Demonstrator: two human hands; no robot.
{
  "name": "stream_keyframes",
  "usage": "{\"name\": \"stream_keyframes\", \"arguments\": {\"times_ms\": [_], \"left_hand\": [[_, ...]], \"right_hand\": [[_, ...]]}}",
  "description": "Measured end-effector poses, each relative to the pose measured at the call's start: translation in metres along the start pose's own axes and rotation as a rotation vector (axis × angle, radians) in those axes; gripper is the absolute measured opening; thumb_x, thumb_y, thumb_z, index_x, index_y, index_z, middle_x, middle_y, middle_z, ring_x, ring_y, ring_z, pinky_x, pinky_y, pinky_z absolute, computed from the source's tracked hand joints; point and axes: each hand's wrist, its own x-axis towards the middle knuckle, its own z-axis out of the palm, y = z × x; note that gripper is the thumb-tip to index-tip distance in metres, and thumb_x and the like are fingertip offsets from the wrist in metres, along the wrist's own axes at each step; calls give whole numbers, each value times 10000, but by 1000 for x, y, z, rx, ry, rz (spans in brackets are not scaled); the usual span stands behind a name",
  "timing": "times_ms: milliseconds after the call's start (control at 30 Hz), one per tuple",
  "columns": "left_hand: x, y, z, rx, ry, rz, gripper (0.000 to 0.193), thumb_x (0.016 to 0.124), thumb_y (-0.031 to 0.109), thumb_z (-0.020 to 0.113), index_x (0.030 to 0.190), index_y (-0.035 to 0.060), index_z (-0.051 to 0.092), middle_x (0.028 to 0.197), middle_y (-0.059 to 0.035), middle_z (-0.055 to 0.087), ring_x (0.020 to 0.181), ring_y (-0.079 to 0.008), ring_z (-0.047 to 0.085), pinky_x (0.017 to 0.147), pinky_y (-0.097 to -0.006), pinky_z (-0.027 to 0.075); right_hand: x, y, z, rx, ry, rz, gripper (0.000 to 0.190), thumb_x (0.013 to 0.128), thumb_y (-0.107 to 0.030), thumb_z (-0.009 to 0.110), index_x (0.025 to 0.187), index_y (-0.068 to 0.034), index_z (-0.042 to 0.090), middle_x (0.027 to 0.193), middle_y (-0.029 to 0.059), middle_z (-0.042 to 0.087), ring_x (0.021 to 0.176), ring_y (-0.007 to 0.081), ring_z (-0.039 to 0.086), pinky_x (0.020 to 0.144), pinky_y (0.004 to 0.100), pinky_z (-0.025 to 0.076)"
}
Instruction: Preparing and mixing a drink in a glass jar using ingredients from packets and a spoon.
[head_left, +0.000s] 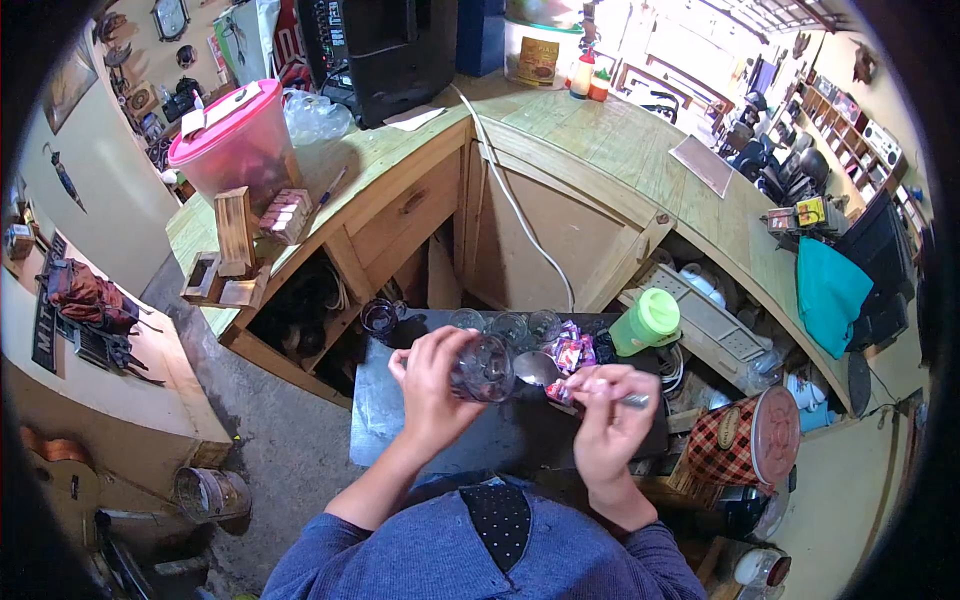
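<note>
My left hand (435, 382) grips a clear drinking glass (486, 369), its mouth tipped up toward me. In my right hand (616, 412) is a metal spoon (535, 368), its bowl close to the glass rim. A small red sachet (558, 391) shows just below the spoon, by my right fingertips; whether I touch it I cannot tell. Behind my hands, several clear glasses (508, 327) stand on the dark tabletop (420, 442). Colourful sachets (571, 351) lie in a pile to their right. A lidded green pitcher (646, 322) stands beyond the pile, and a dark glass mug (379, 318) sits at the far left.
A wooden counter (570, 135) wraps around the table, with open shelves beneath. A white cable (517, 202) hangs down its front. On its left part are a pink-lidded tub (240, 142) and wooden blocks (235, 232). A checked canister (724, 439) stands at my right.
</note>
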Motion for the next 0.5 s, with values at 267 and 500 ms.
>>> {"name": "stream_keyframes", "arguments": {"times_ms": [267,500], "left_hand": [[0,-4,-5,-668,-175,-214,963,534,119,913,1348,17,408,1207,-93,568,1145,-207,555,1023,-361,429],[3,9,-23,-737,-219,-174,880,566,152,908,1308,-2,460,1185,-114,598,1121,-215,588,992,-357,463]], "right_hand": [[46,-53,-21,389,31,241,350,1010,-38,409,1331,-104,288,1054,121,469,1009,254,577,906,478,584],[77,-56,-5,163,-491,-78,119,1000,-2,411,1075,-58,338,861,154,577,843,281,635,815,436,526]]}}
